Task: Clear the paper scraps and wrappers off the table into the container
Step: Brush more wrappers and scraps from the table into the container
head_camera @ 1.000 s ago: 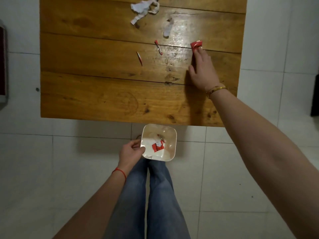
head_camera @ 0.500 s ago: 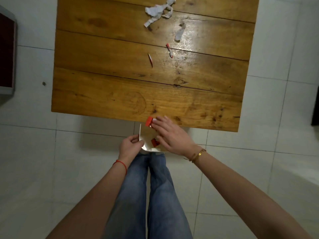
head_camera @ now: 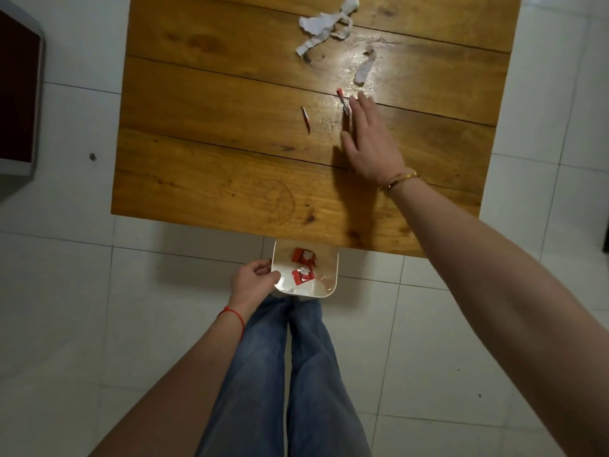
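Now the right hand (head_camera: 369, 140) is back over the bench (head_camera: 204, 166), its grip open and empty, fingers stretched flat with the tips just beside a thin red sliver (head_camera: 342, 100); half a second ago it was down at the container, dropping a red wrapper in. That wrapper is gone from the bench, so one more piece is cleared and this reach looks like the start of the next pickup. The left hand (head_camera: 253, 282) keeps its grip closed on the rim of the white container (head_camera: 329, 285), held just under the near edge of the bench. Inside lie two red wrappers (head_camera: 303, 265). Left on the bench: two red slivers, the second (head_camera: 306, 118) to the left, one small white scrap (head_camera: 364, 69), and one tangle of white paper strips (head_camera: 326, 28) at the far edge.
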